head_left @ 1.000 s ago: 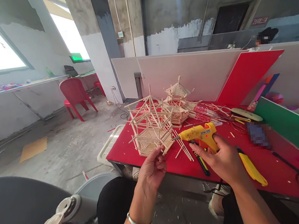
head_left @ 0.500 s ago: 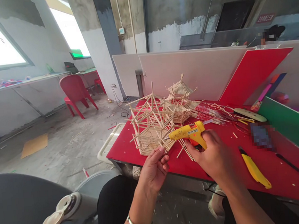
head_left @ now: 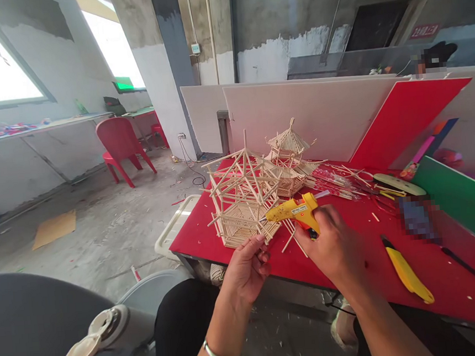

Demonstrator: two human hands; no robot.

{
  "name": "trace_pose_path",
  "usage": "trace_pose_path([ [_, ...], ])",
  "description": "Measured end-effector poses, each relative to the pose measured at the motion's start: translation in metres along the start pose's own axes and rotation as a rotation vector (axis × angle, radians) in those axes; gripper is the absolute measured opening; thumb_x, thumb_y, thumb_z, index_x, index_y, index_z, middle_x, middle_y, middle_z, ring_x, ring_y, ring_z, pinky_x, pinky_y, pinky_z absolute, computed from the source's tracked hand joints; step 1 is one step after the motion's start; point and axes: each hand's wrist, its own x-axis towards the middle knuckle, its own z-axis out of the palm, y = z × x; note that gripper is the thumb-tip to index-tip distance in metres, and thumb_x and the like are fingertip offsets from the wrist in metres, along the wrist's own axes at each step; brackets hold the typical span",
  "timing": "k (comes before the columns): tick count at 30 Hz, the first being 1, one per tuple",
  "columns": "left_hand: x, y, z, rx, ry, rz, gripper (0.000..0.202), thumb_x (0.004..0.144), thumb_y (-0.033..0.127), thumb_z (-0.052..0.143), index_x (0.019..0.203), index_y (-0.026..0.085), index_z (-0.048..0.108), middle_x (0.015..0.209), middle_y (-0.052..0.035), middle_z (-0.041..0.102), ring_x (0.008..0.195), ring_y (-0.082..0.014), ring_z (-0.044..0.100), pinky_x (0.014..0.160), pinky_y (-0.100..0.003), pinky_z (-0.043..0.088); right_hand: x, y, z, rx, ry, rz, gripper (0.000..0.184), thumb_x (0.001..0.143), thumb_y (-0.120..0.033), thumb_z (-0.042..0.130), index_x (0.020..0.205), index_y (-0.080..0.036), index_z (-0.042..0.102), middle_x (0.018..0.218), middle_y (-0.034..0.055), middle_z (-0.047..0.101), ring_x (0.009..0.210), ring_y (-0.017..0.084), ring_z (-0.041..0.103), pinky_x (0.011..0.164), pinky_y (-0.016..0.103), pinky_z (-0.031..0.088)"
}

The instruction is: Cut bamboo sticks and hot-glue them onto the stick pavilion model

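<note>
left hand fingers pinching the stick pavilion edge; right hand wrapped round the yellow glue gun, nozzle touching it

The red table carries a small stick pavilion. Just in front of the pavilion stands an open stick frame. Loose sticks lie to the pavilion's right, and a yellow knife lies further right and nearer.

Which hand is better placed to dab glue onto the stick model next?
Probably the right hand: it grips the glue gun, whose nozzle points at the stick model. The left hand pinches the model's lower edge, steadying it.
</note>
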Motion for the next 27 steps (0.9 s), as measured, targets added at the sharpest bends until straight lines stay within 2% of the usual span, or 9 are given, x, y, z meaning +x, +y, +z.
trace_pose_path([
  [14, 0.0009, 0.0019, 0.0019, 0.0, -0.001, -0.01, 0.03, 0.062, 0.018, 0.084, 0.075, 0.015, 0.057, 0.063, 0.0038, 0.054, 0.048, -0.004, 0.048, 0.035, -0.013, 0.025, 0.0, -0.0011, 0.003, -0.007, 0.002, 0.0, 0.023, 0.085, -0.039, 0.056, 0.093, -0.018, 0.061, 0.091, 0.0058, 0.062, 0.063, 0.014, 0.055, 0.047, 0.027, 0.028],
  [19, 0.0011, 0.0029, 0.001, -0.028, 0.041, 0.013, 0.027, 0.064, 0.015, 0.082, 0.082, 0.013, 0.063, 0.078, -0.0003, 0.063, 0.054, -0.0045, 0.054, 0.034, -0.012, 0.029, 0.001, -0.0018, 0.0021, -0.003, 0.011, -0.004, 0.022, 0.085, -0.038, 0.055, 0.092, -0.018, 0.061, 0.089, 0.006, 0.062, 0.062, 0.014, 0.056, 0.047, 0.027, 0.028],
  [23, 0.0017, 0.0001, -0.0027, -0.067, 0.04, -0.005, 0.02, 0.067, 0.012, 0.08, 0.079, 0.01, 0.064, 0.076, -0.0014, 0.064, 0.05, -0.0028, 0.053, 0.033, -0.01, 0.03, 0.0007, -0.0019, 0.0023, -0.007, 0.019, -0.005, 0.023, 0.085, -0.038, 0.055, 0.093, -0.018, 0.062, 0.09, 0.0067, 0.062, 0.062, 0.014, 0.056, 0.047, 0.028, 0.027],
  [27, 0.003, -0.0031, -0.0064, -0.114, 0.058, 0.033, 0.019, 0.07, 0.005, 0.077, 0.082, 0.011, 0.063, 0.077, -0.0025, 0.066, 0.053, -0.005, 0.059, 0.037, -0.01, 0.038, 0.0004, -0.0025, 0.0011, -0.009, 0.001, -0.004, 0.024, 0.085, -0.039, 0.056, 0.094, -0.018, 0.062, 0.09, 0.0061, 0.063, 0.063, 0.015, 0.056, 0.047, 0.027, 0.027],
])
